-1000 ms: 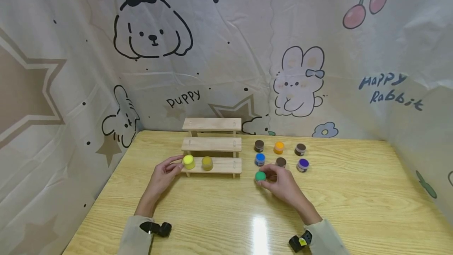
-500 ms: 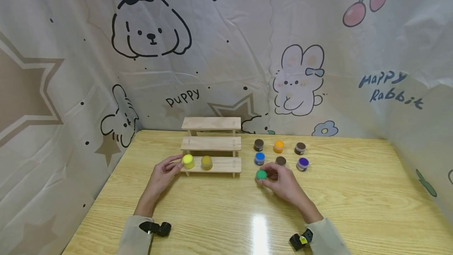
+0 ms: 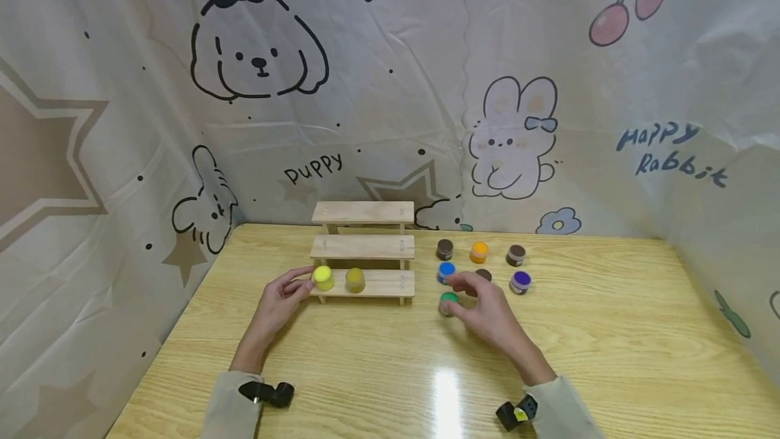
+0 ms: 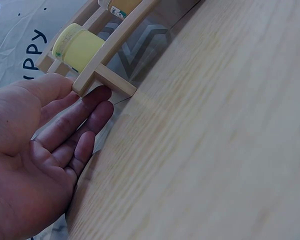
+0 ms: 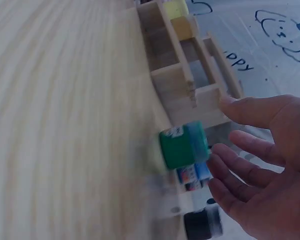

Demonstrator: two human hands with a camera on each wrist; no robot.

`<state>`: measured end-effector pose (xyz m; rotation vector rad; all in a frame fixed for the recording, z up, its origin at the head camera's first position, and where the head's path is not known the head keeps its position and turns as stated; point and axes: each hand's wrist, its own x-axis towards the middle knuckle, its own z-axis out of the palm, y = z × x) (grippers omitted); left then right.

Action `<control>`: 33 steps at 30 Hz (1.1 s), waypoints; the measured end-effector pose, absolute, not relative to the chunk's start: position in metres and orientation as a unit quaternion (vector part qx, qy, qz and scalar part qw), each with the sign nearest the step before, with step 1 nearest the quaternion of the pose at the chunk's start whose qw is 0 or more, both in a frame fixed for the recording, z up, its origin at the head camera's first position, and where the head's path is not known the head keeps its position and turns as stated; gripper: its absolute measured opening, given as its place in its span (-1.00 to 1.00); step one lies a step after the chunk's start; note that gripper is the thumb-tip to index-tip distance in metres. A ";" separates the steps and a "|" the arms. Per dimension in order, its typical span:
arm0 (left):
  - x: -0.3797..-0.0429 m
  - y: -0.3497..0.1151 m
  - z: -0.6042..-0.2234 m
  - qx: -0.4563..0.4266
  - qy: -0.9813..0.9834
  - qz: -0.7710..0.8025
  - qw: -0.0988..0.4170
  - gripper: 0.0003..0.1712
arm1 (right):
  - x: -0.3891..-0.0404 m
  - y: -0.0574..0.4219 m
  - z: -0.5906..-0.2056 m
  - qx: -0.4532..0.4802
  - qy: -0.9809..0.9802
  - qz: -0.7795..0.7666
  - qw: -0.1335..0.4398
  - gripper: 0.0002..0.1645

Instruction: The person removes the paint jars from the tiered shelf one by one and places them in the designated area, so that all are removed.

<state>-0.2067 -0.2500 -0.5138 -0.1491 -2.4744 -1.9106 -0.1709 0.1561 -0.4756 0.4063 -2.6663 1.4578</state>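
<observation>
My left hand (image 3: 279,305) holds the left end of the lowest step of a three-tier wooden display stand (image 3: 384,283). In the left wrist view its thumb and fingers (image 4: 97,94) are at the step's corner. A yellow paint jar (image 3: 323,278) and a darker mustard-yellow paint jar (image 3: 355,280) sit on that step. On the table to the right is a green paint jar (image 3: 448,299). My right hand (image 3: 489,309) is spread beside it, and the right wrist view shows its fingers (image 5: 232,172) apart from the jar.
Behind my right hand stand more paint jars: blue (image 3: 447,272), orange (image 3: 479,252), purple (image 3: 521,282) and several dark ones (image 3: 445,249). The upper two steps of the stand bear nothing. A printed curtain (image 3: 390,114) encloses the wooden table (image 3: 365,371).
My right fingers have opened away from the green jar, which now stands on the table. The left hand stays at the stand; the view has shifted slightly.
</observation>
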 end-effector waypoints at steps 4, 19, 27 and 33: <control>-0.207 -0.250 -0.515 -0.054 -0.791 -0.609 0.006 -0.54 | -0.169 0.150 -0.468 0.149 -0.859 0.486 0.060 -0.51; -0.206 -0.249 -0.513 -0.047 -0.796 -0.603 0.010 -0.54 | -0.175 0.097 -0.450 0.204 -0.820 0.533 0.045 -0.49; -0.205 -0.246 -0.514 -0.048 -0.794 -0.606 0.006 -0.54 | -0.183 0.070 -0.453 0.206 -0.801 0.561 0.020 -0.47; -0.204 -0.248 -0.513 -0.042 -0.803 -0.594 0.009 -0.53 | -0.190 0.052 -0.457 0.202 -0.805 0.557 0.012 -0.48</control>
